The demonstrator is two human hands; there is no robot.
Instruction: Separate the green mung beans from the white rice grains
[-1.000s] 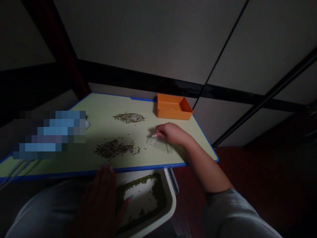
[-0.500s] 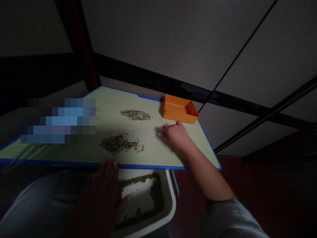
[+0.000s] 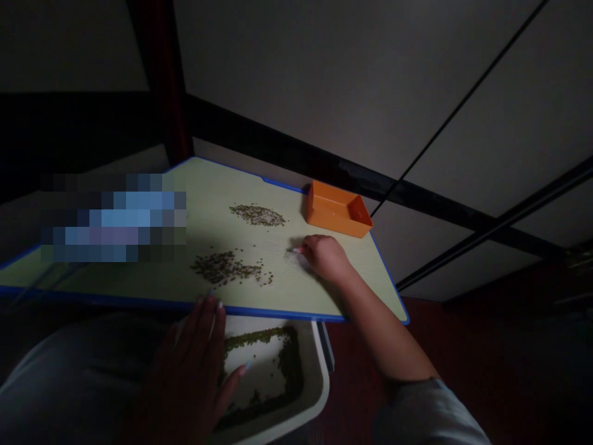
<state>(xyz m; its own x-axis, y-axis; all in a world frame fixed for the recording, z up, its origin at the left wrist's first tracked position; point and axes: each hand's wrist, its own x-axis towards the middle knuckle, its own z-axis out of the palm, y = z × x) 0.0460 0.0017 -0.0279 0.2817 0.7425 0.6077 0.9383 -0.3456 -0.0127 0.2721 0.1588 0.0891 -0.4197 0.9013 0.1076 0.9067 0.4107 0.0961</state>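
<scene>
My right hand [image 3: 324,256] is over the right half of the pale yellow tabletop [image 3: 259,182], fingers curled in and fingertips pinched together near the surface. Just at those fingertips shows a faint, see-through patch [image 3: 293,256]; I cannot make out what it is. To the left lies a loose heap of dark, seed-like bits [image 3: 229,269], with a second, greener-brown heap [image 3: 258,214] farther back. My left hand [image 3: 192,358] is in shadow at the front edge, fingers stretched out, above a white tub [image 3: 322,383] with green grains along its inner sides. It holds nothing visible.
An orange open box [image 3: 338,213] stands at the tabletop's back right corner, close beyond my right hand. A blurred-out bluish area [image 3: 125,216] covers the left of the tabletop. Blue trim [image 3: 287,314] runs along the edge, and pale panels [image 3: 324,74] rise behind.
The view has shifted slightly. My right hand has curled more, and its fingertips are slightly farther left, at the see-through patch. My left hand keeps its place by the edge.
</scene>
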